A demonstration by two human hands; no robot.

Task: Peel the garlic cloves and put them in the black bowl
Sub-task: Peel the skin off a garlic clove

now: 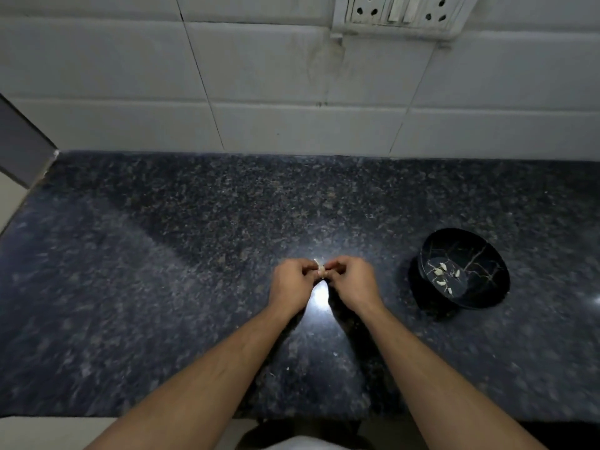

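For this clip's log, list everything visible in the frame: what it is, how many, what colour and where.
black bowl: one, black with pale vein lines, on the counter to the right of the hands, looks tilted.
peeled cloves: several, whitish, lying inside the bowl; exact count unclear.
garlic clove: one, pale, pinched between both hands above the counter.
countertop: one, dark speckled stone, fills the lower frame.
wall tiles: many, white, behind the counter.
socket panel: one, white, on the wall at top right.
skin scraps: a few, pale, on the counter between the forearms.
left hand: one, fingers curled on the clove.
right hand: one, fingers curled on the clove.
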